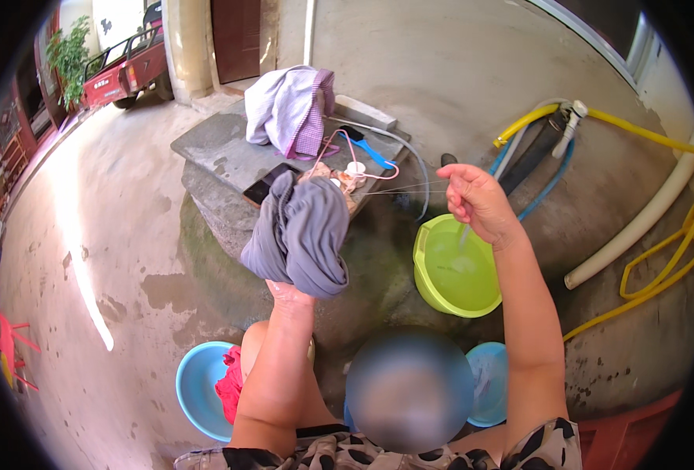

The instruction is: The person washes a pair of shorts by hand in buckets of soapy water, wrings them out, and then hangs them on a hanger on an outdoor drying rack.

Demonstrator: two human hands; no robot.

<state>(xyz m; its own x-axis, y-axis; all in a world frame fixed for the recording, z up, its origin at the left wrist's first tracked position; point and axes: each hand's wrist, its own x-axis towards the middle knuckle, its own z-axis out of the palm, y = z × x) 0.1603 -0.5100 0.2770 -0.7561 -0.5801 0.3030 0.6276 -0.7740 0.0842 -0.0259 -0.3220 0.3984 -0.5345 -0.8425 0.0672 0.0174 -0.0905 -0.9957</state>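
Bunched grey cloth (303,235) hangs over and around my left hand (291,292); only its heel and wrist show beneath the folds. My right hand (470,197) is raised above a lime-green basin (422,276) of water, its fingers curled, with thin strands stretching left from the fingertips towards the grey cloth. Behind the cloth, a pink wire hanger (354,154) and a blue-handled brush (376,155) lie on a stone slab (206,144). A white cloth with purple checked trim (282,108) is heaped farther back on the slab.
A blue basin with red cloth (197,390) stands at lower left, another blue basin (491,382) at lower right. Yellow hoses (635,126) and a thick pale pipe (635,235) occupy the right side. A red vehicle (126,76) and a red chair (9,335) are at left.
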